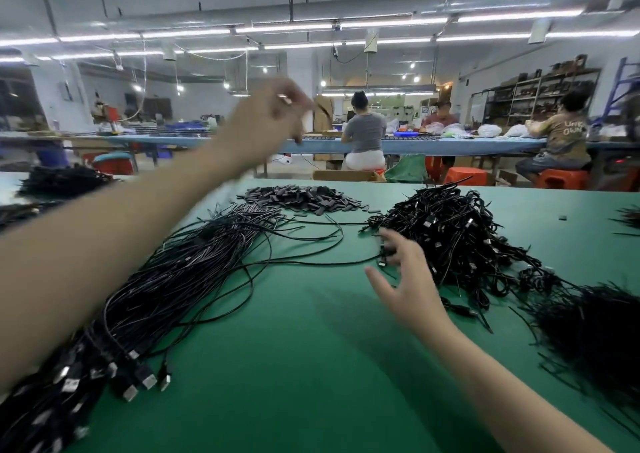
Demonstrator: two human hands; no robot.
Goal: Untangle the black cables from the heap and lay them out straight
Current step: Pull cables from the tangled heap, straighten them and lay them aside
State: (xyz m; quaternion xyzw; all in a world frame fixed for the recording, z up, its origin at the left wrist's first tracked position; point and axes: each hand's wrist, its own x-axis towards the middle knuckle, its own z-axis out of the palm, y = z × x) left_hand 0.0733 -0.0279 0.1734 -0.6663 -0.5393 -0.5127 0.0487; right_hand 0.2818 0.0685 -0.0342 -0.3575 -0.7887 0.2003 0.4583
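Note:
A tangled heap of black cables (457,234) lies on the green table (294,366) at the right. A bundle of straightened black cables (166,286) runs from the near left, plugs toward me, up to the table's middle. My right hand (405,276) reaches to the heap's left edge with fingers spread, its fingertips touching a cable plug (383,257). My left hand (270,120) is raised high above the far end of the bundle and is blurred. Its fingers hang downward, and a dark streak shows beside them.
A pile of small dark flat pieces (304,198) lies at the table's far middle. More black cable heaps sit at the right edge (595,335) and far left (62,181). Three people sit at a long blue bench (433,144) behind, on orange stools.

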